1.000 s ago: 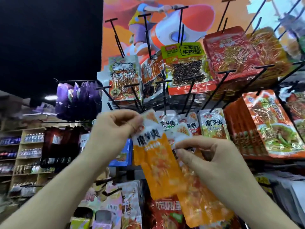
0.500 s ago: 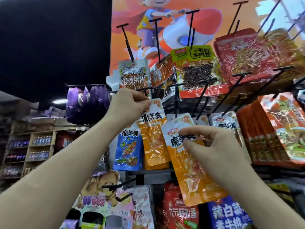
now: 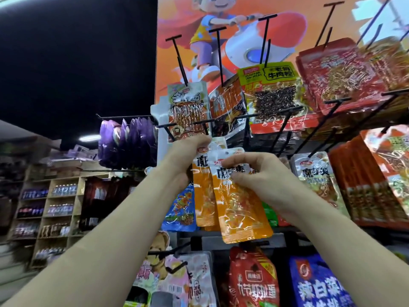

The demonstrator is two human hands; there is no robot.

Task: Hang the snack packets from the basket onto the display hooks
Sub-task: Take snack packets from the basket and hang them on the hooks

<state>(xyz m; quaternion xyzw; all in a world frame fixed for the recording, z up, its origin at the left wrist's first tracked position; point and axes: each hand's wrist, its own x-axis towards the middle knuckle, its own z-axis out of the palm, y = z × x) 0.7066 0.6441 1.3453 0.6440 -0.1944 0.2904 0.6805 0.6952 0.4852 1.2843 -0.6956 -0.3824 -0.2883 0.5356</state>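
Observation:
An orange snack packet (image 3: pixel 239 209) hangs down in front of the rack, pinched at its white top by my right hand (image 3: pixel 254 171). Just behind it, a second orange packet (image 3: pixel 203 196) hangs at a black display hook (image 3: pixel 200 122). My left hand (image 3: pixel 183 156) grips that packet's top edge right under the hook's tip. The two packets overlap, with the right one in front. Whether the left packet's hole is on the hook is hidden by my fingers. No basket is in view.
A blue packet (image 3: pixel 181 209) hangs left of the orange ones, and a yellow-green packet (image 3: pixel 316 176) hangs to the right. Red and orange packets crowd the upper and right hooks. Purple bags (image 3: pixel 128 142) hang at the left. Several bare hooks (image 3: pixel 177 58) stick out above.
My right hand has brought its orange packet up and left, over the one at the hook. My left hand stays at the hook with its packet. The view has tilted slightly.

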